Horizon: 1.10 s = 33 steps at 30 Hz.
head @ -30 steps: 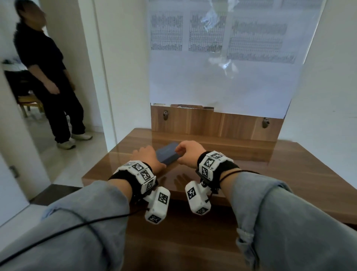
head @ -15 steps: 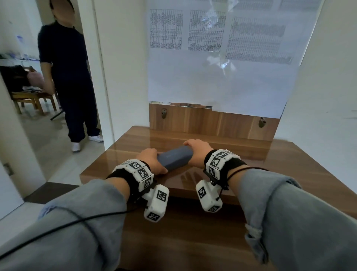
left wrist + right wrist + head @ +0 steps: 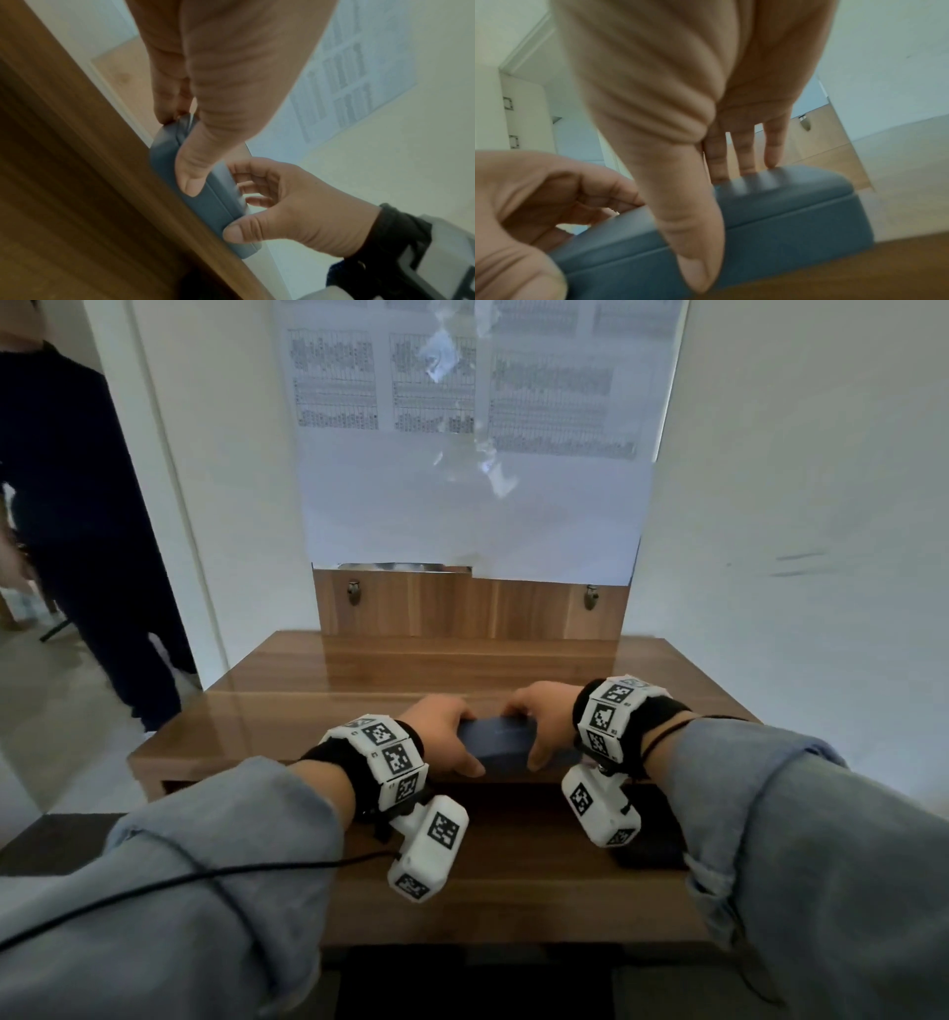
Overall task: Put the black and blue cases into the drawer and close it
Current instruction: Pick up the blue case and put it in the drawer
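Soft, even daylight is seen throughout. Glare is thrown on the glossy desk (image 3: 359, 675). Edges are bent by wide-angle distortion. Both wrist views are blurred and slightly dim.

I see the case (image 3: 497, 742) at the desk's (image 3: 359, 680) front edge, between my left grip (image 3: 447, 734) and right grip (image 3: 544, 721) (drawer (image 3: 513, 845) open below).

Black case (image 3: 648, 847) mostly hidden behind the right sleeve (image 3: 801, 865)

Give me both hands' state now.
Left hand: gripping the blue case.
Right hand: gripping the same case.
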{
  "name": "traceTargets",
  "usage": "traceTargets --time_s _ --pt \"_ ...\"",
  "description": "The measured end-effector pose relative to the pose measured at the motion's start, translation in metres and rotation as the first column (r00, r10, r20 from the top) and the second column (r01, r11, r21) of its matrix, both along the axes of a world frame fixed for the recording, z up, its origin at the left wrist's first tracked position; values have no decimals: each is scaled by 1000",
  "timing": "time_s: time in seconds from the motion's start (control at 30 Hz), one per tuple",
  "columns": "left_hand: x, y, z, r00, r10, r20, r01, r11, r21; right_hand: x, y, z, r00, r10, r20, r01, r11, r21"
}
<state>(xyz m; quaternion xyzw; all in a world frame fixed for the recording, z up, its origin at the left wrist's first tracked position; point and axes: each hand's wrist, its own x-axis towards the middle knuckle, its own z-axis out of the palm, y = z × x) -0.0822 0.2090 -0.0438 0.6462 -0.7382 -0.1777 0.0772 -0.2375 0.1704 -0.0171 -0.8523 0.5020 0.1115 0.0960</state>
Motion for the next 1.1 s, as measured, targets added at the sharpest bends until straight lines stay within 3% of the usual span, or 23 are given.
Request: traceTargets --time_s 0.23,0.47,0.8,1.1 --pt "-76 16 9 983 -180 46 179 984 19 -83 30 11 996 -83 -42 85 995 52" --pt "-126 24 -3 943 -328 63 313 934 175 -133 45 -9 985 -128 -116 149 970 194" --pt "-167 14 -44 940 -338 44 309 899 312 -166 40 -48 977 -110 -181 162 939 304" --pt "-193 0 -78 938 -321 128 254 892 373 -184 26 -65 980 -187 -63 197 917 348"
